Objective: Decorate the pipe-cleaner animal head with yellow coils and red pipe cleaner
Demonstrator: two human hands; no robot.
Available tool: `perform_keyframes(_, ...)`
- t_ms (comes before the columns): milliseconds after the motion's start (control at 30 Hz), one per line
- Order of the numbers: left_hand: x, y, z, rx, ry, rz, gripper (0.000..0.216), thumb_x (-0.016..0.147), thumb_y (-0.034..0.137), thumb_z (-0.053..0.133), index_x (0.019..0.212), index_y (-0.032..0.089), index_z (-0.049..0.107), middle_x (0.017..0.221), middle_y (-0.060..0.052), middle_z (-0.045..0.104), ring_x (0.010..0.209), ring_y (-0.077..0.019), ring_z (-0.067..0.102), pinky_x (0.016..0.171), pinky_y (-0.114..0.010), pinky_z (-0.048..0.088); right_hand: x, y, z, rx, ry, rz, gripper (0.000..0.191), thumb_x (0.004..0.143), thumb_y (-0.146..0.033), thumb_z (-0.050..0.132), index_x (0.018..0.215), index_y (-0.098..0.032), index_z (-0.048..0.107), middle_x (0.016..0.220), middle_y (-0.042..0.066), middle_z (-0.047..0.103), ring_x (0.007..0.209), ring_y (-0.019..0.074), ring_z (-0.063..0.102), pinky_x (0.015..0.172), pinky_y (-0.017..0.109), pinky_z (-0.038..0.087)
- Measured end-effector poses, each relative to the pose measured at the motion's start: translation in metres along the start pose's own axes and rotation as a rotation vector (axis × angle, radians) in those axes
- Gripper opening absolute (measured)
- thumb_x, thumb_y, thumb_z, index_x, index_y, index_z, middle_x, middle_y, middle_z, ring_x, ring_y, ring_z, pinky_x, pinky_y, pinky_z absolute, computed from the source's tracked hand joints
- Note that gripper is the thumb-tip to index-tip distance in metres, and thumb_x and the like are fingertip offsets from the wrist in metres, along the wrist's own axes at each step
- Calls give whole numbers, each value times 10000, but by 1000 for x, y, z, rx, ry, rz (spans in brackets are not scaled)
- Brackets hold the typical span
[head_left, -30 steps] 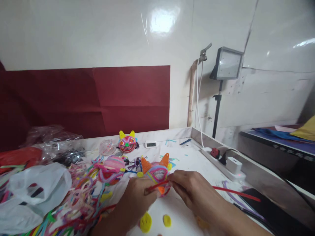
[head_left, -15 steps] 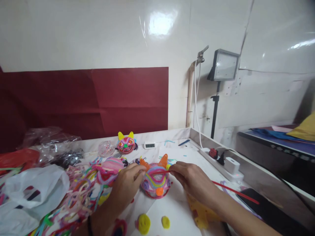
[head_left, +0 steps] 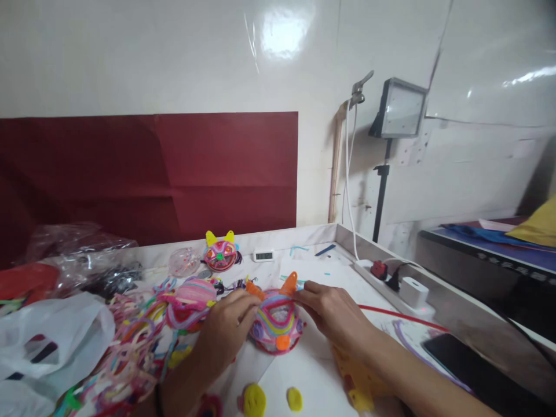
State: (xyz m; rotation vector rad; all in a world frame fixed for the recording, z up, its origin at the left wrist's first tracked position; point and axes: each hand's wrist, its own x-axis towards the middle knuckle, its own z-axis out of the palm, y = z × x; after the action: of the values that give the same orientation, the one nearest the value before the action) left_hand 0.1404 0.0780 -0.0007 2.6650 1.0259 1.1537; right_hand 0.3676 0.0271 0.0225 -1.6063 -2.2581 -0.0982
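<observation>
A round mask (head_left: 276, 325) wound from coloured pipe cleaners, with orange ears and an orange nose, lies on the white table (head_left: 321, 272). My left hand (head_left: 226, 332) curls against its left side, fingers pressed on the rim. My right hand (head_left: 333, 313) pinches a long red pipe cleaner (head_left: 399, 314) at the mask's top right edge; the wire trails off to the right across the table.
Two more masks (head_left: 191, 296) (head_left: 221, 253) lie behind, beside a heap of loose pipe cleaners (head_left: 130, 353) and a white plastic bag (head_left: 47, 341). Yellow coils (head_left: 254, 398) sit near me. A power strip (head_left: 391, 279), a black phone (head_left: 464, 365) and a lamp stand (head_left: 382, 191) are to the right.
The mask has come down from my hands to rest on the table. My right hand moved the red pipe cleaner from the mask's front up to its top right edge.
</observation>
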Motion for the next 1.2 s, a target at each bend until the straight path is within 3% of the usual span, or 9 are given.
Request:
perform_keyframes(267,-4,2,-2,208,11,293,308,919,119,375,945,151,681,866,-92,687,771,-219,646,659,-345,555,0,2,4,-54,-13,-12,271,942,-157,464,1079,-276,665,860,24,635,745,149,611,586,229,336)
perform_keyframes(467,-6,4,1,417,64,426,415,962,145,270,994,139,683,887,-112,708,764,-224,650,658,-363,576,2,1,4,-97,-4,-25,196,935,-171,491,912,-232,676,822,13,631,695,143,594,552,250,303)
perform_keyframes(767,-11,4,6,474,87,436,463,978,169,229,977,150,691,866,-111,721,730,-225,669,596,-351,581,4,0,5,-53,12,-27,205,925,-148,500,870,-219,684,801,25,642,672,153,594,551,253,305)
perform_keyframes(967,-10,2,9,436,97,412,438,971,158,252,949,145,688,865,-112,712,751,-226,667,630,-356,582,5,3,8,123,67,-13,204,917,-147,513,976,-230,690,870,26,682,743,161,633,633,229,389)
perform_keyframes(1100,-12,4,11,420,81,391,427,972,166,254,971,141,680,868,-111,708,744,-230,660,622,-367,581,5,7,12,249,91,-18,208,915,-146,501,951,-217,693,876,24,709,788,157,643,684,220,413)
perform_keyframes(1200,-12,7,12,393,82,360,430,976,173,250,969,146,680,870,-106,708,736,-225,654,621,-365,579,6,10,15,310,106,10,210,916,-176,483,881,-201,688,792,23,703,713,159,626,636,230,404)
